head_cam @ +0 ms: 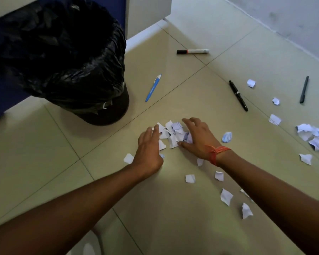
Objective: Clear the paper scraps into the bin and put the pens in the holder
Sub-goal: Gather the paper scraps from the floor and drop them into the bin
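A small heap of white paper scraps (173, 133) lies on the tiled floor between my hands. My left hand (148, 146) rests flat at its left side, fingers apart. My right hand (197, 137) cups over its right side, fingers spread and touching the scraps. The bin (68, 57), lined with a black bag, stands to the upper left. More scraps (226, 196) lie scattered lower right, and another pile (315, 137) sits at the right edge. A blue pen (153, 88), a white marker (192, 51), a black pen (238, 95) and a dark pen (304, 89) lie on the floor.
A blue cabinet front (0, 94) stands behind the bin on the left. A white panel (147, 13) and a grey wall (284, 19) bound the floor at the top. No pen holder is in view.
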{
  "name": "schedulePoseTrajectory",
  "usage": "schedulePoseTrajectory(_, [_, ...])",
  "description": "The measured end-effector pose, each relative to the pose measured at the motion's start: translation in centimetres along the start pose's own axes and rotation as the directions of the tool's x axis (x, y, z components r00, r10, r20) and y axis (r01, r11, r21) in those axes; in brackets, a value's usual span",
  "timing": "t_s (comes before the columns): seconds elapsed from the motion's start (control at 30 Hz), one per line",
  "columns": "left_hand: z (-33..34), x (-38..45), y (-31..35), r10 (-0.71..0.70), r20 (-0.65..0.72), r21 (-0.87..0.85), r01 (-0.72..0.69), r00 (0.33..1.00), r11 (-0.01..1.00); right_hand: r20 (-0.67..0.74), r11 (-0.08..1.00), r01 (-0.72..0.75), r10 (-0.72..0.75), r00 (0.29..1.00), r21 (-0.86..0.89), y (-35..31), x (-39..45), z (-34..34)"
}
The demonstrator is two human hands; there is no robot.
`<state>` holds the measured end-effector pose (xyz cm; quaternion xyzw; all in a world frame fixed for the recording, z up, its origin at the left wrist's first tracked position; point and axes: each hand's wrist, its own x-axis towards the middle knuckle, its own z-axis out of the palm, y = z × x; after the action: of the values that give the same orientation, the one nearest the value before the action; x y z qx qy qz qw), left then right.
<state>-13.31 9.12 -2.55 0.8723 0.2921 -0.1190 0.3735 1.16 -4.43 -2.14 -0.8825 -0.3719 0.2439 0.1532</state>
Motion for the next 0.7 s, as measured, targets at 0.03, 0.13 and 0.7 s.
schedulePoseTrajectory(0.03, [-0.2, 0.1, 0.0, -0.026, 0.006, 0.09, 0.025, 1.0, 0.996, 0.002, 0.999, -0.029, 0.029, 1.0, -0.019, 0.3, -0.2, -0.2])
schedulePoseTrajectory(0.13, [-0.9, 0.3, -0.3, -0.055, 0.027, 0.348, 0.042, 0.998, 0.937, 0.087, 0.994, -0.06, 0.067, 0.994, -0.087, 0.7, -0.1, -0.6])
schedulePoseTrajectory(0.7, [-0.6, 3.5, 2.0, 0.074, 0.086, 0.446, -0.105, 0.994, 0.889, -0.046, 0.972, 0.185, -0.193, 0.98, -0.148, -2.4, 2.9, 2.3])
